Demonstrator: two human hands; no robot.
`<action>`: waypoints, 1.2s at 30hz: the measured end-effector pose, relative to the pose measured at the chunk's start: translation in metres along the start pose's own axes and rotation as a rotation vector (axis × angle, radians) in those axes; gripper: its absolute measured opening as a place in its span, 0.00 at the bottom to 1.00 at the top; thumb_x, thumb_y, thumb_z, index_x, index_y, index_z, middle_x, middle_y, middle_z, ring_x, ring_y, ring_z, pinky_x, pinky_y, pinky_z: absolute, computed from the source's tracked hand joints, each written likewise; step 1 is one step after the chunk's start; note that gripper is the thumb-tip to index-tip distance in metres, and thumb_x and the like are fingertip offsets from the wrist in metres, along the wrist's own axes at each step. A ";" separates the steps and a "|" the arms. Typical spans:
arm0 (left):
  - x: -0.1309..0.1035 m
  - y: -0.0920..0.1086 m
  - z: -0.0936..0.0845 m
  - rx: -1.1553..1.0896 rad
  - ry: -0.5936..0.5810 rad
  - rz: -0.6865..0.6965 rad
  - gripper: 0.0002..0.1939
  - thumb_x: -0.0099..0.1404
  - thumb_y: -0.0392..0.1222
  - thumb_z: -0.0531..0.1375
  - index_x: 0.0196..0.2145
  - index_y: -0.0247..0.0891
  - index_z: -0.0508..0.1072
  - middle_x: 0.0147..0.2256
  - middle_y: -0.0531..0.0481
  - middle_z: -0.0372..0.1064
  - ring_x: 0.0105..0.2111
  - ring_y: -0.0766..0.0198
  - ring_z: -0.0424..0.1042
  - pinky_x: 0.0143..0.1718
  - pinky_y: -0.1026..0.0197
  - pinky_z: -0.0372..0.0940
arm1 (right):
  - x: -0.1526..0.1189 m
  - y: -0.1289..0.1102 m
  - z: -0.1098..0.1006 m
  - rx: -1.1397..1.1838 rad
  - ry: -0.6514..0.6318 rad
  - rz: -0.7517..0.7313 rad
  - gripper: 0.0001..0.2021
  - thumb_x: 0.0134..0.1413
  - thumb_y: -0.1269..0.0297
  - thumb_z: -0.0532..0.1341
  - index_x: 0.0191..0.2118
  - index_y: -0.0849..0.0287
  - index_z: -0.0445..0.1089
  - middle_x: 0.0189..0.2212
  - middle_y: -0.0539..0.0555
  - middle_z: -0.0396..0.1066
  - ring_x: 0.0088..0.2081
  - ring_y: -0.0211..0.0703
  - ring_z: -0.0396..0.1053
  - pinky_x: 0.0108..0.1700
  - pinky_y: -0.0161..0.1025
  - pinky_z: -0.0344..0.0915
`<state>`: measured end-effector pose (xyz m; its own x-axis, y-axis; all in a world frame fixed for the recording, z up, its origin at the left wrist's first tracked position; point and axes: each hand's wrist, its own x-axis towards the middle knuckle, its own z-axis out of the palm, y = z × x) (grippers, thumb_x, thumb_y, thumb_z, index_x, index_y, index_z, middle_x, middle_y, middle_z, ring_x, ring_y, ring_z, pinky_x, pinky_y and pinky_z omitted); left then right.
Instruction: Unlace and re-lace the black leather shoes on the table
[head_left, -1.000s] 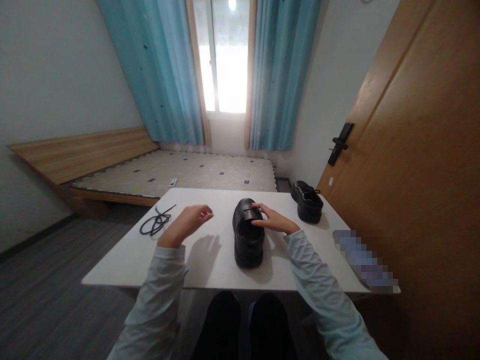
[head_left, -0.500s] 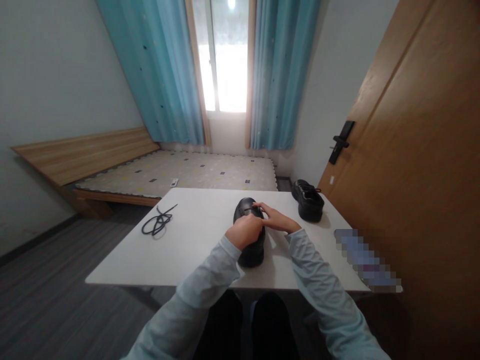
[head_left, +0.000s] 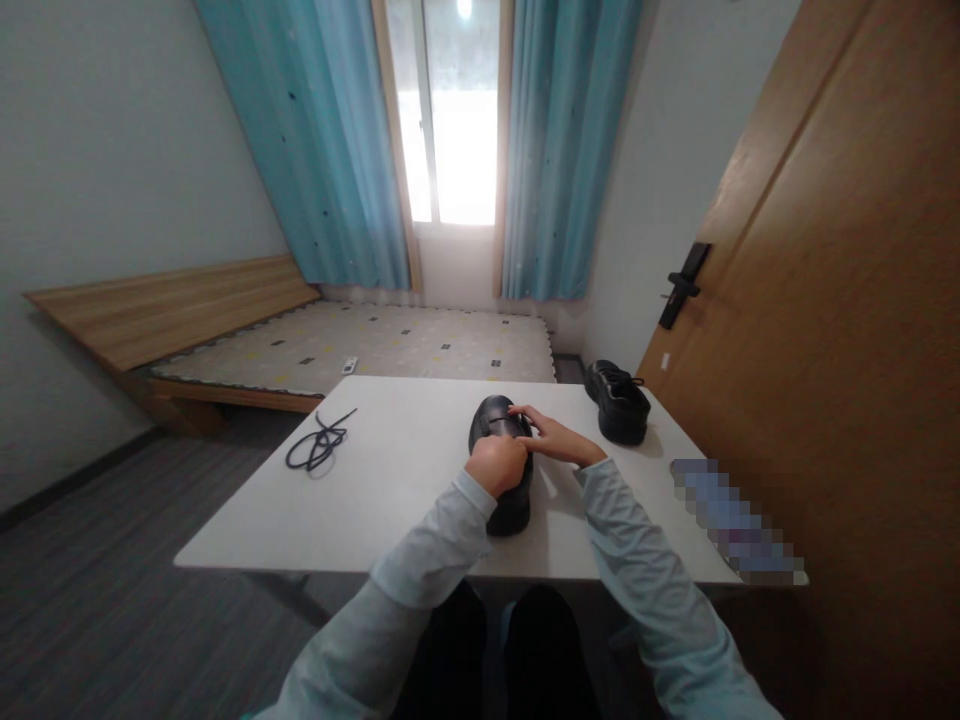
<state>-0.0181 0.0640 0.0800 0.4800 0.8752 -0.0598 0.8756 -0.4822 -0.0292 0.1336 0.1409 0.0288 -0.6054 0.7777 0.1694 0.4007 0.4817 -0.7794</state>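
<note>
A black shoe (head_left: 508, 515) stands on the white table (head_left: 405, 470), its toe pointing away from me. My left hand (head_left: 496, 464) lies over the middle of the shoe, its fingers curled in at the opening; what they hold, if anything, is hidden. From the right, my right hand (head_left: 553, 437) reaches to the shoe's upper, fingers extended and touching its right side near the front. The fingertips of both hands meet close together. A loose black shoelace (head_left: 318, 447) lies loosely coiled at the table's left.
Another black shoe (head_left: 621, 405), with a lace in it, stands at the table's back right. A blurred bluish item (head_left: 731, 525) lies along the right edge. Beyond the table are a bed (head_left: 420, 340) and, at right, a wooden door (head_left: 840, 330).
My left hand has shifted slightly to the right over the shoe, showing more of its front. My right hand keeps nearly the same place and pose.
</note>
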 end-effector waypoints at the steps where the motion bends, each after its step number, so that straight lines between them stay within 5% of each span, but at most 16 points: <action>1: 0.000 0.000 0.000 0.006 -0.004 0.005 0.16 0.64 0.30 0.48 0.42 0.24 0.74 0.36 0.29 0.73 0.39 0.48 0.75 0.37 0.50 0.71 | 0.000 0.001 0.000 0.005 0.001 -0.004 0.30 0.49 0.54 0.62 0.57 0.58 0.58 0.58 0.60 0.59 0.60 0.52 0.57 0.62 0.53 0.52; 9: 0.000 0.003 -0.001 0.042 -0.029 0.031 0.16 0.65 0.29 0.49 0.42 0.24 0.74 0.36 0.30 0.74 0.41 0.47 0.75 0.38 0.50 0.71 | -0.001 -0.002 0.000 0.000 -0.002 -0.013 0.28 0.51 0.54 0.61 0.57 0.56 0.58 0.58 0.59 0.59 0.60 0.54 0.56 0.61 0.56 0.51; 19: 0.019 -0.008 0.024 0.076 -0.041 0.192 0.11 0.59 0.26 0.55 0.36 0.26 0.77 0.34 0.35 0.75 0.39 0.52 0.75 0.40 0.58 0.70 | 0.000 0.000 0.000 0.015 -0.005 0.011 0.29 0.49 0.57 0.62 0.58 0.56 0.58 0.58 0.59 0.59 0.60 0.54 0.56 0.59 0.54 0.53; 26: 0.016 -0.010 0.026 0.094 0.012 0.213 0.12 0.60 0.26 0.53 0.36 0.24 0.76 0.34 0.33 0.75 0.38 0.51 0.75 0.39 0.57 0.69 | 0.000 -0.001 0.000 0.010 -0.010 0.003 0.29 0.50 0.55 0.62 0.58 0.56 0.58 0.57 0.59 0.60 0.59 0.54 0.56 0.60 0.54 0.53; 36: -0.018 0.006 -0.008 -0.036 0.149 -0.098 0.14 0.66 0.31 0.49 0.40 0.32 0.74 0.35 0.37 0.74 0.39 0.52 0.75 0.36 0.54 0.70 | 0.000 0.000 -0.002 0.006 -0.005 0.015 0.29 0.50 0.53 0.61 0.57 0.55 0.59 0.57 0.58 0.60 0.60 0.53 0.57 0.60 0.53 0.53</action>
<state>-0.0211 0.0459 0.0888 0.3929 0.9151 0.0903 0.9185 -0.3952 0.0083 0.1351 0.1414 0.0296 -0.6027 0.7828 0.1552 0.4057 0.4680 -0.7851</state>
